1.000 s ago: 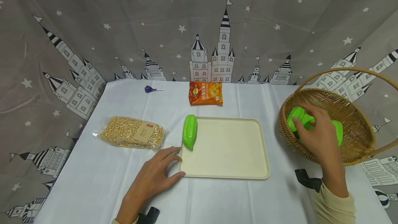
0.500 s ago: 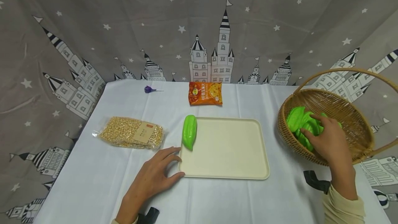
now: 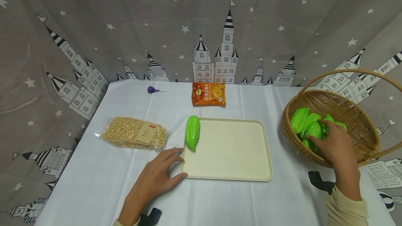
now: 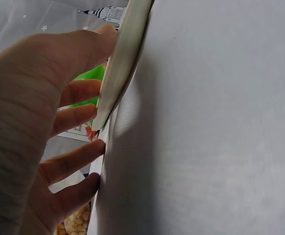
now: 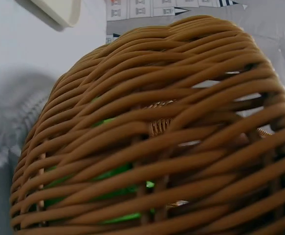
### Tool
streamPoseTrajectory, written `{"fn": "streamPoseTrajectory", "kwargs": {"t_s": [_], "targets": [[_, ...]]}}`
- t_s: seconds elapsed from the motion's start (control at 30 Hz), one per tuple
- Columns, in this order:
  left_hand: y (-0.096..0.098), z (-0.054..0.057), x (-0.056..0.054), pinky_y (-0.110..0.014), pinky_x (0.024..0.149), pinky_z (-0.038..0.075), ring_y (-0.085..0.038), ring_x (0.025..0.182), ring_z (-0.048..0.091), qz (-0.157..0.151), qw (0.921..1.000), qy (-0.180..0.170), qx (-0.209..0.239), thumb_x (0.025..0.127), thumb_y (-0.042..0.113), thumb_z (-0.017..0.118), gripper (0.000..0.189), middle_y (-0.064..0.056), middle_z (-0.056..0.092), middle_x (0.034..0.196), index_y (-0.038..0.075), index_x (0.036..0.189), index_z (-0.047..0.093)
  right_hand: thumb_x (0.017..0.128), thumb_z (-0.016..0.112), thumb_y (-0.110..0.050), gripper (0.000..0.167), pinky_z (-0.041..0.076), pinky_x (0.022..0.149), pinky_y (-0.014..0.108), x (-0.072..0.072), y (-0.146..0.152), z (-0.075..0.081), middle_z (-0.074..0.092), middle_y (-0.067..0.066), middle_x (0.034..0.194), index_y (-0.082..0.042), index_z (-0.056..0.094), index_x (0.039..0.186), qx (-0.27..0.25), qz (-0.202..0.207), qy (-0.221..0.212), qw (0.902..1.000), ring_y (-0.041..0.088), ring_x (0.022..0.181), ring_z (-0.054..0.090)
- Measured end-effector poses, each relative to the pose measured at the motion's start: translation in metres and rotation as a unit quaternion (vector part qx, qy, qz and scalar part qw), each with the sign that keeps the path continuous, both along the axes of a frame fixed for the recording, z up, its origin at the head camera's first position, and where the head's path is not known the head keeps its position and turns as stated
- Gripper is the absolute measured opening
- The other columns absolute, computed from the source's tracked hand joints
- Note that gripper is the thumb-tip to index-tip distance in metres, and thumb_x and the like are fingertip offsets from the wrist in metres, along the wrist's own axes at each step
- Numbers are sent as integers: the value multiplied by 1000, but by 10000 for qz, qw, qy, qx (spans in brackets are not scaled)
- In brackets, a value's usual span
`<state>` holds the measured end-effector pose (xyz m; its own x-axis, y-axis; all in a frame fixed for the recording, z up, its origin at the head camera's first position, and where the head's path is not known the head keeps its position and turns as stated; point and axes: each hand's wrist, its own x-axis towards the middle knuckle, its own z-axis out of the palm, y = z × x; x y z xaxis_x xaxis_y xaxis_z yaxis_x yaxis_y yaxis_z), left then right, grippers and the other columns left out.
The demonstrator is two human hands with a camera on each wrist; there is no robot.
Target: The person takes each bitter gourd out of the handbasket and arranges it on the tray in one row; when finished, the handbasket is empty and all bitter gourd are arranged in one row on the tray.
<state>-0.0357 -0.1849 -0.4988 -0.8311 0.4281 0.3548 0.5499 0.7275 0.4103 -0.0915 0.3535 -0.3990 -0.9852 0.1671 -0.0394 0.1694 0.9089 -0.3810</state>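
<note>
A cream tray (image 3: 232,149) lies mid-table with one bright green, ribbed, pointed fruit (image 3: 192,133) along its left side. At the tray's near left corner rests my left hand (image 3: 155,173), thumb at the front edge and fingertips at the left edge. The left wrist view shows its loosely spread fingers (image 4: 76,161) beside the tray rim. My right hand (image 3: 337,145) reaches into a wicker basket (image 3: 361,128) on the right, thumb and forefinger at either side of a green ribbed fruit (image 3: 314,130). Several alike lie around it. The basket weave hides this hand in the right wrist view.
A clear bag of yellow corn kernels (image 3: 135,133) lies left of the tray. An orange snack packet (image 3: 208,94) sits behind it, with a purple lollipop (image 3: 152,89) farther left. The basket's tall handle (image 3: 355,70) arches above its bowl.
My right hand has shifted right and back within the basket, uncovering more green fruits, and its thumb and forefinger have settled around one of them. The left hand keeps its place at the tray.
</note>
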Motion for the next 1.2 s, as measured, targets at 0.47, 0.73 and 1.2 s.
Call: {"fn": "streamPoseTrajectory", "kwargs": {"t_s": [0.47, 0.73, 1.2], "targets": [[-1, -1, 0, -43, 106, 57, -26, 134, 64, 32, 9999, -92, 50, 78, 40, 96, 44, -1, 67, 144, 19, 110, 74, 97, 79, -25, 80, 40, 98, 85, -8, 0, -2, 34, 49, 155, 8, 40, 158, -157, 126, 94, 9998, 71, 131, 40], [-1, 0, 0, -43, 105, 58, -26, 134, 64, 10, 10000, -80, 34, 78, 40, 97, 44, -2, 68, 144, 19, 110, 74, 97, 77, -20, 77, 44, 93, 79, -5, -11, 4, 39, 47, 150, 6, 40, 159, -348, -114, 759, 9964, 64, 120, 50], [1, 2, -2, -42, 105, 58, -25, 133, 64, -10, 9999, -98, -77, 79, 40, 96, 43, -1, 67, 144, 20, 111, 74, 95, 77, -27, 78, 52, 98, 41, 5, -45, 27, 44, 26, 157, -15, 45, 165, -815, -813, 2272, 9670, 49, 128, 58]]}}
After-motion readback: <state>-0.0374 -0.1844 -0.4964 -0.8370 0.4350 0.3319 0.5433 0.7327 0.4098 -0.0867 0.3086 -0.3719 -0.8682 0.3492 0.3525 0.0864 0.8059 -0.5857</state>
